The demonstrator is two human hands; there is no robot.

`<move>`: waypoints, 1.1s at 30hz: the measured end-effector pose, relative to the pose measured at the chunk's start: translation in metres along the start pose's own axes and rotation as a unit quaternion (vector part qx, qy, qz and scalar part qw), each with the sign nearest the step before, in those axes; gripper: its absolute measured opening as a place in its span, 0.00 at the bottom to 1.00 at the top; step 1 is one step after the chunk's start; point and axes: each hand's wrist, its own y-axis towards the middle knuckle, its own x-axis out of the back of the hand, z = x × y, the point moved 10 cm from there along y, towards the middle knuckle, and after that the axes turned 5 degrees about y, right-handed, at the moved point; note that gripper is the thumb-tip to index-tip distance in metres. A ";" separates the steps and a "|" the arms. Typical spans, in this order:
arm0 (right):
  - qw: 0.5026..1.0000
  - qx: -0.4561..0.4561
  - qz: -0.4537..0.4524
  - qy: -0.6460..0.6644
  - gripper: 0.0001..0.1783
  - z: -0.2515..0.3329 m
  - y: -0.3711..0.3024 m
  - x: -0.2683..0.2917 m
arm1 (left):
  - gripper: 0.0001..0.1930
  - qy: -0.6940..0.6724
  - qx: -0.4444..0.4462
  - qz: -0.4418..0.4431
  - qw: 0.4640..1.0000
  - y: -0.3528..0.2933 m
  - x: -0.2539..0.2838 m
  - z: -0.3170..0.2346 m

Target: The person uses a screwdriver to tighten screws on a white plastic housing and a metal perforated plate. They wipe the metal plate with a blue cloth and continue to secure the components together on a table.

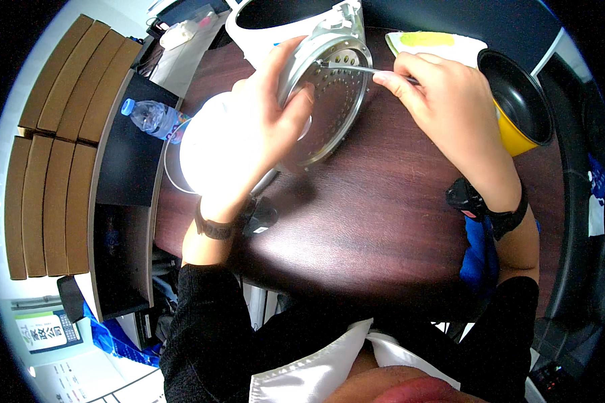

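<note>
Dark wood table [383,221] fills the centre of the head view, glossy, edge curving toward the person

Far side, top centre: white cooker body [262,30], open at the top, standing on the table. Its hinged lid frame sits just right of it, touching the disc's upper rim

Left of the table: stack of brown cardboard boxes [54,148], flat, side by side, two rows. A dark shelf unit sits between them and the table

Right, far corner: black inner pot [517,101] with yellow outer wall, tipped so its mouth faces the camera, just beside the right wrist. Behind it a white sheet with a yellow patch

Bright round lamp [208,151] on the table's left part, overexposed, partly behind the left hand; detail washed out

Round perforated metal disc [333,101], the cooker's inner lid plate, tilted on edge, lower rim at or near the table; contact point hidden

Left hand [269,114]: clamped on the disc's left rim, thumb on the face, fingers curled behind. Black band on the wrist

Right hand [444,101]: fingers pinched together on a thin metal tool [356,68], tip at the disc's upper face near the holes. Black watch on the wrist

Plastic water bottle [153,117], blue cap, lying on the dark shelf left of the lamp

Small black plug-like object [262,215] on the table, just by the left wrist; can't tell what it is
</note>
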 end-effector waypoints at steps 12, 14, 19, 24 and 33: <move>0.696 -0.343 0.270 0.570 0.27 -0.008 -0.043 -0.088 | 0.27 0.094 0.017 -0.006 0.995 0.000 0.001 0.017; 0.681 -0.349 0.276 0.582 0.27 -0.005 -0.045 -0.091 | 0.27 0.091 0.025 -0.001 0.996 0.001 0.002 0.017; 0.658 -0.367 0.277 0.596 0.27 -0.004 -0.049 -0.095 | 0.27 0.092 0.025 -0.001 0.995 0.000 0.001 0.016; 0.664 -0.366 0.282 0.588 0.27 -0.002 -0.050 -0.096 | 0.27 0.076 0.027 0.000 0.997 0.000 0.000 0.015; 0.933 -0.163 0.151 0.283 0.26 -0.021 -0.019 -0.062 | 0.26 -0.002 -0.012 -0.004 1.000 0.001 -0.001 0.008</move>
